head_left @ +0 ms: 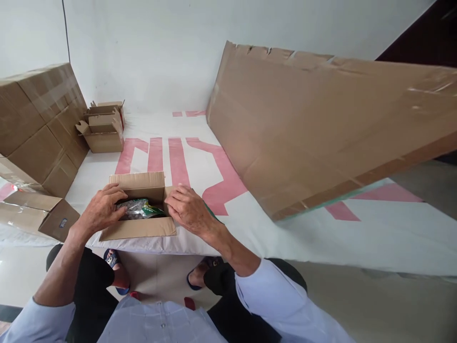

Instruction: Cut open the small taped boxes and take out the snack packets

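Observation:
A small cardboard box point(139, 228) with its flaps up sits near the front edge of the covered table. Inside it lies a clear and green plastic packet point(144, 209). At the box's left end, my left hand point(103, 207) has its fingers bent over the edge, thumb close to the packet. My right hand point(187, 209) is closed on the flap at the right end, its fingers curled and partly hiding that flap. The left flap is mostly hidden under my left hand.
A large cardboard sheet or carton point(321, 128) leans on the right. Stacked cartons point(43, 128) stand at the left, with small open boxes point(105, 140) beside them. Another cardboard box point(43, 214) lies at the front left. White cloth with red markings point(178, 162) covers the table.

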Tool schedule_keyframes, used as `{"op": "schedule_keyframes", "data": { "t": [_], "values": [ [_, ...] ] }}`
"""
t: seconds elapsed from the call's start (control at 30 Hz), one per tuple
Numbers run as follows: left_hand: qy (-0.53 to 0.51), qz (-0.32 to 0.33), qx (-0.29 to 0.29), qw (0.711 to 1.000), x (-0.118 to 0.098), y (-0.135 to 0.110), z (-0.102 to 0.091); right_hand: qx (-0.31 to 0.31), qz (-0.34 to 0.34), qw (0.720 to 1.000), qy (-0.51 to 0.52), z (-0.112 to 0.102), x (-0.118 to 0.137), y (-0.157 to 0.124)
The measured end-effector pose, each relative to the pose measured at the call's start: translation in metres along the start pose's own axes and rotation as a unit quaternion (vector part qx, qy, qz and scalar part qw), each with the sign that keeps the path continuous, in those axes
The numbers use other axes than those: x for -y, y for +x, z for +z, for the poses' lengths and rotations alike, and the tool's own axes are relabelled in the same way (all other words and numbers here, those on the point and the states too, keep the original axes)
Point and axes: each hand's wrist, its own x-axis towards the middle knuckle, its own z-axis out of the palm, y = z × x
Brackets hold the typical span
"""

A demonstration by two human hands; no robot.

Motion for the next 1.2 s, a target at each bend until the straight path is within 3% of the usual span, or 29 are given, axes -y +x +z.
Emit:
{"op": "schedule_keyframes", "data": {
  "t": [0.17,0.3,0.47,0.6,0.77,0.97,1.2],
  "values": [
    [0.011,-0.090,-0.091,0.992,0.012,-0.018,-0.017,0.136,-0.003,0.990,0.027,-0.012,0.012,0.026],
    [0.061,-0.127,-0.057,0.988,0.020,-0.028,-0.016,0.232,0.033,0.971,0.041,-0.012,0.013,0.046],
    [0.119,-0.126,-0.008,0.985,0.004,-0.028,-0.007,0.294,0.028,0.955,0.004,-0.002,0.010,0.060],
    [0.116,-0.118,-0.002,0.986,-0.007,-0.030,0.011,0.274,-0.006,0.961,-0.038,0.010,0.012,0.056],
    [0.082,-0.142,-0.053,0.985,-0.005,-0.040,0.030,0.231,0.025,0.972,-0.029,0.018,0.017,0.045],
    [0.064,-0.160,-0.053,0.984,-0.006,-0.043,0.032,0.096,0.121,0.983,0.098,0.019,0.027,0.044],
    [0.056,-0.174,-0.062,0.981,-0.007,-0.037,0.031,-0.017,0.140,0.945,0.295,0.009,0.032,0.074]
  ]
}}
